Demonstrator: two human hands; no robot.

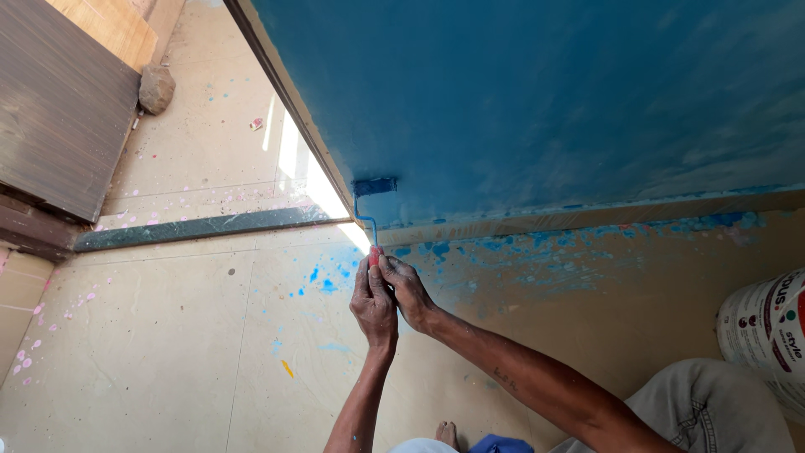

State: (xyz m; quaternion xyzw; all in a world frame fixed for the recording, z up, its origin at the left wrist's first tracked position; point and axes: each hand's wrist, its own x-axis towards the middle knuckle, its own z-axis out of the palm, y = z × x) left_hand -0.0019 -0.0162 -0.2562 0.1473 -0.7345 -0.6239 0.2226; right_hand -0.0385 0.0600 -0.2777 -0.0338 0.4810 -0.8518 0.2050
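Single head-worn view, looked steeply down and forward from above the person's own arms. Both hands (386, 294) sat near frame centre, fairly close. The blue wall (545, 101) filled the upper right, the tiled floor (168, 335) the lower left, a doorway the upper left.

The red handle (374, 256) of the paint roller (375, 186) was mostly hidden inside the left hand (374, 306) and right hand (406, 289), only its tip showing. At the right edge, the paint bucket (767, 331) was cut off. Along the bottom edge, a foot (447, 434) and a blue object (501, 444) were cut short, the latter too partial to identify. The wooden door (63, 105) ran off the upper left.
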